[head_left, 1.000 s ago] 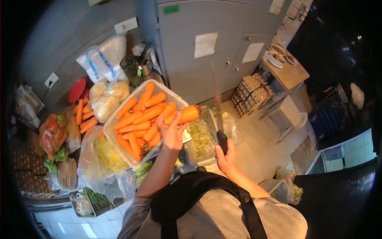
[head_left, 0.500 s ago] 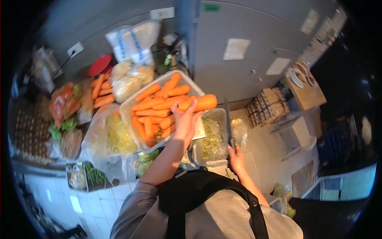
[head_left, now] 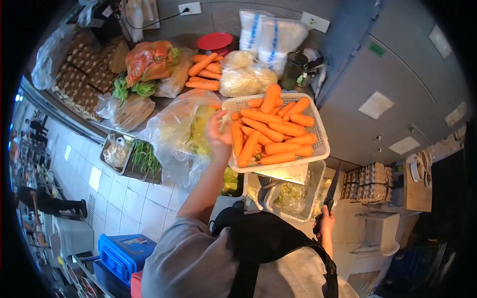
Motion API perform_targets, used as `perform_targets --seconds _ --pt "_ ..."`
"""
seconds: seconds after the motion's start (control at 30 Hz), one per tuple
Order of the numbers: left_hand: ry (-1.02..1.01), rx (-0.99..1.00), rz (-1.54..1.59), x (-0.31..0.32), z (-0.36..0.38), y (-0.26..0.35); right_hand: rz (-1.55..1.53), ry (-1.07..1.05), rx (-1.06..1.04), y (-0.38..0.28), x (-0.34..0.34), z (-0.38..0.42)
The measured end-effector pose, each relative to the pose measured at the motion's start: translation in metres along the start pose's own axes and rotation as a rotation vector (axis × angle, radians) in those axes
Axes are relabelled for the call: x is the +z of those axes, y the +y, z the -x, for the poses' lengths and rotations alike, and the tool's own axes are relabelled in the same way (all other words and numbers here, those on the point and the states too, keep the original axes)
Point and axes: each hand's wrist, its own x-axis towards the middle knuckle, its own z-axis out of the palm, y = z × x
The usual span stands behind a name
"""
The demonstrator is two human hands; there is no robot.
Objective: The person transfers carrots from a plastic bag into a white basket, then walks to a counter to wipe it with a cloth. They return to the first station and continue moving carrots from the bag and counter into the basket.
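My left hand (head_left: pixel 218 133) is over the left edge of the white basket (head_left: pixel 324 141), beside the plastic bag of yellow-green vegetables (head_left: pixel 201 130). Its fingers are partly spread and nothing shows in them. Peeled-looking carrots (head_left: pixel 271 124) fill the basket, one large one lying across the far rim. At the right, my right hand (head_left: pixel 325 224) is wrapped round the black handle of a knife (head_left: pixel 331 191), whose blade points up and away from me. Between the hands, below the basket, stands a clear-lined tub of greens (head_left: pixel 293 194).
Behind are more carrots (head_left: pixel 204 72), a red lid (head_left: pixel 215 41), bagged noodles (head_left: pixel 246 77) and white-blue bags (head_left: pixel 278 39). Egg trays (head_left: pixel 370 184) and a stool (head_left: pixel 380 233) stand right. Green beans (head_left: pixel 144 158) sit left, a blue bin (head_left: pixel 124 256) lower left. A distant person (head_left: pixel 47 201) stands far left.
The view has swung left. My left hand has let go of the large carrot, now on the basket's far side, and moved left off the carrots. My right hand still holds the knife.
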Motion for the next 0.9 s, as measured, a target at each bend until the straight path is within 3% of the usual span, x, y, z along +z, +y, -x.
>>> perform_targets --seconds 0.07,0.17,0.27,0.37,0.47,0.57,0.67,0.77,0.9 --pt "0.111 -0.012 -0.25 -0.036 -0.003 -0.035 0.004 0.009 0.017 -0.002 0.004 -0.002" --pt "0.234 -0.23 -0.246 -0.07 -0.007 -0.088 0.012 0.012 0.012 -0.01 0.011 0.002" --pt "0.064 -0.111 -0.64 -0.096 -0.009 -0.173 0.053 0.018 -0.002 -0.014 0.015 0.002" --pt "-0.203 -0.272 -0.792 -0.11 -0.047 -0.189 0.084 0.027 -0.023 -0.012 0.014 -0.004" --pt "-0.516 -0.418 -1.135 -0.11 -0.085 -0.179 0.071 0.043 -0.049 -0.019 0.017 0.004" --pt "-0.519 -0.404 -1.078 -0.121 -0.115 -0.226 0.057 0.074 -0.025 -0.018 0.016 0.009" --pt "-0.456 -0.379 -0.775 -0.144 -0.139 -0.241 0.049 0.11 -0.012 -0.015 0.015 0.011" --pt "-0.605 -0.542 -0.778 -0.148 -0.165 -0.244 0.008 0.13 -0.011 -0.016 0.015 0.016" --pt "-0.739 -0.585 -0.866 -0.143 -0.163 -0.244 0.002 0.156 0.01 -0.016 0.018 0.019"
